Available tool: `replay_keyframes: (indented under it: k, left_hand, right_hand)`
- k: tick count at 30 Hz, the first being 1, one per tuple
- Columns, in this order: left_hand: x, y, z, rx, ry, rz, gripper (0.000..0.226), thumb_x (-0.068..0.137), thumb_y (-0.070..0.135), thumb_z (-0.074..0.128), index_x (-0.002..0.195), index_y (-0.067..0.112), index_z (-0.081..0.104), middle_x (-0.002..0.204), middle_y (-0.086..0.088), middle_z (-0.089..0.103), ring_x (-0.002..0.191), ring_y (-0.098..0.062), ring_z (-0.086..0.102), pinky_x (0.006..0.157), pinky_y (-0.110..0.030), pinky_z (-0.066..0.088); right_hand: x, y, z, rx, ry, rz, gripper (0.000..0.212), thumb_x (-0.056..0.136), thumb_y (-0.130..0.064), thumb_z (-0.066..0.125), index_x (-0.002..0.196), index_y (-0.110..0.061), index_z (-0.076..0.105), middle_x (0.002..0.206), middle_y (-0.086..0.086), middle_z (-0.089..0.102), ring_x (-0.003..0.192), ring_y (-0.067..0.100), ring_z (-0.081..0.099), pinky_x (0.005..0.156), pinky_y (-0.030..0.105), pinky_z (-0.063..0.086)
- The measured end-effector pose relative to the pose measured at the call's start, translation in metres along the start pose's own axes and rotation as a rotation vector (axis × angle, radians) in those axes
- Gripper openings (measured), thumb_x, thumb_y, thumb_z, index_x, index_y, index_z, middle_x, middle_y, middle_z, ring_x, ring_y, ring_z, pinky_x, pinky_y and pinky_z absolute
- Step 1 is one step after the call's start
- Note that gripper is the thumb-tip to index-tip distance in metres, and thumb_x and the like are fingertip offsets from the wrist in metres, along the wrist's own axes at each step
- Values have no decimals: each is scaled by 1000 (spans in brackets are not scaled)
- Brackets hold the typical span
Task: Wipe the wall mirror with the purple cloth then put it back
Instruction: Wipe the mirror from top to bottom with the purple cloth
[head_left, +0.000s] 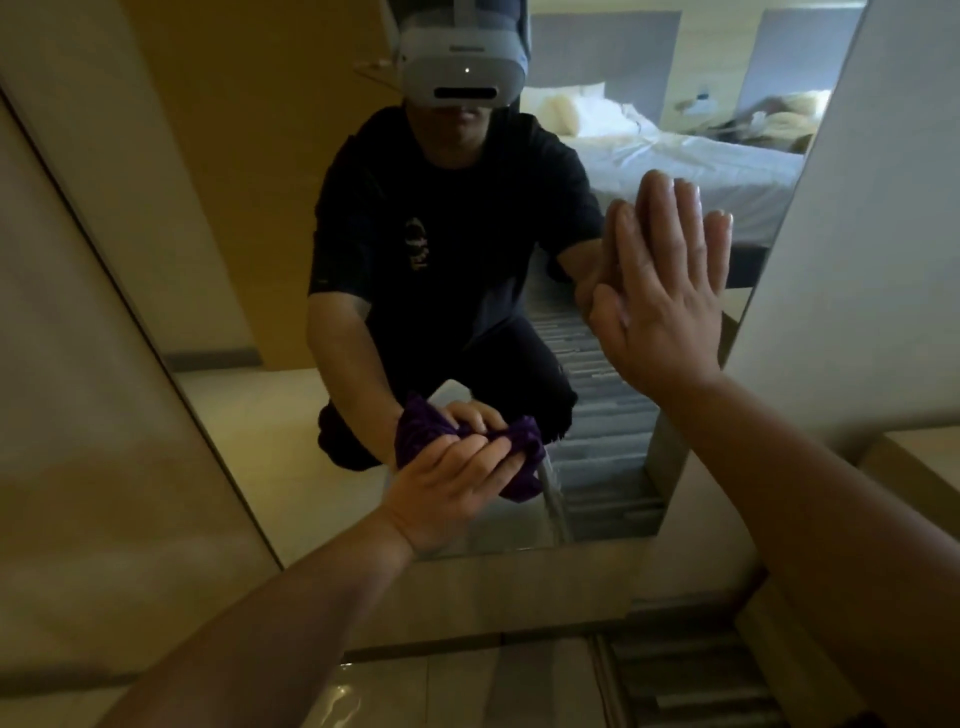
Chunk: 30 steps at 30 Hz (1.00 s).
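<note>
The tall wall mirror (270, 291) fills the middle of the head view, tilted in the frame, and reflects a crouching person with a headset. My left hand (447, 488) presses the bunched purple cloth (524, 467) against the lower part of the glass; the cloth's reflection touches it just above. Higher up on the right, my right hand (665, 306) lies flat on the mirror with fingers together and pointing up, holding nothing.
Beige wall panels (78, 415) flank the mirror on both sides. A light ledge (914, 467) juts out at the right. Below the mirror are glossy floor tiles (415, 691) and a striped carpet strip (685, 675). Beds show only as reflections.
</note>
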<state>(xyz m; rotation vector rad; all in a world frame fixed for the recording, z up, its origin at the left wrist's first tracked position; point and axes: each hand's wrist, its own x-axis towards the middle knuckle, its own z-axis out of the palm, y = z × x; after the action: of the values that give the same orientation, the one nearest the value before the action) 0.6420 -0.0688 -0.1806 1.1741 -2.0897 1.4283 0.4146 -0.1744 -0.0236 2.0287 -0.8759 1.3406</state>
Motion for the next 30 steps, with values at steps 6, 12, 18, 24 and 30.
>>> replay_keyframes:
  k: [6, 12, 18, 24, 30]
  left_hand:
    - [20, -1, -29, -111, -42, -112, 37, 94, 20, 64, 130, 21, 61, 124, -4, 53, 107, -24, 54, 90, -41, 45]
    - [144, -72, -80, -109, 244, -265, 32, 98, 8, 48, 123, 13, 66, 118, -15, 63, 105, -35, 57, 85, -46, 43]
    - [280, -127, -104, 98, 417, -229, 34, 89, 5, 55, 120, 12, 68, 113, -14, 66, 100, -35, 62, 84, -43, 44]
    - [255, -97, -74, 144, 448, -158, 26, 95, 10, 57, 117, 14, 69, 106, -10, 68, 94, -32, 61, 81, -43, 43]
    - [155, -23, -21, 69, 294, -20, 31, 94, 15, 59, 124, 16, 66, 114, -5, 60, 99, -25, 55, 84, -39, 44]
  right_hand:
    - [-14, 20, -27, 45, -64, 61, 57, 104, -34, 37, 155, -14, 22, 162, 10, 9, 152, 33, 8, 123, 52, 7]
    - [-26, 49, -19, -46, -151, 141, 64, 101, -38, 33, 156, -7, 18, 163, 16, 8, 151, 30, -1, 123, 51, 5]
    - [-29, 52, -11, -29, -98, 124, 64, 102, -41, 30, 156, -9, 18, 163, 12, 5, 152, 29, -2, 122, 54, 11]
    - [-31, 57, -4, 23, -5, 82, 62, 101, -36, 37, 153, -4, 24, 161, 16, 13, 151, 32, 4, 121, 54, 16]
    - [-31, 56, 4, 53, 91, 69, 58, 100, -29, 40, 149, 0, 31, 156, 27, 25, 149, 34, 9, 121, 54, 17]
